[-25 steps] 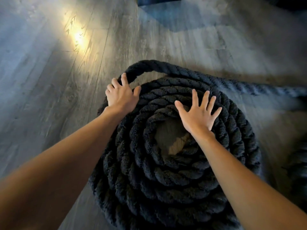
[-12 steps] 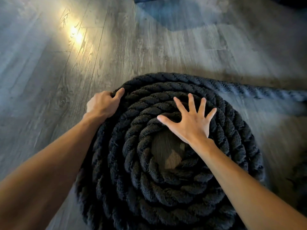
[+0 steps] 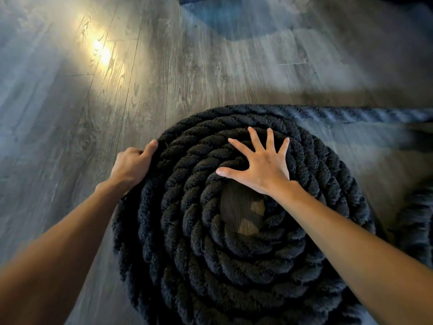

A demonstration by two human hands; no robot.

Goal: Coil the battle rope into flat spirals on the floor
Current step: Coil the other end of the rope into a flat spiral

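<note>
A thick black battle rope lies as a flat spiral of several turns on the grey wood floor, with bare floor showing in its centre. My left hand is curled against the spiral's outer left edge, thumb on top of the outermost turn. My right hand lies flat with fingers spread on the inner turns just above the centre hole. The rope's loose tail runs off to the right from the top of the spiral.
Another dark mass of rope lies at the right edge, close beside the spiral. A dark blue object sits at the top edge. A bright patch of light falls on the wood floor at upper left.
The outer loop that bulged away from the spiral at the top has been pushed in snug. My left hand slid down along the left edge and curled; my right hand stayed flat on top.
</note>
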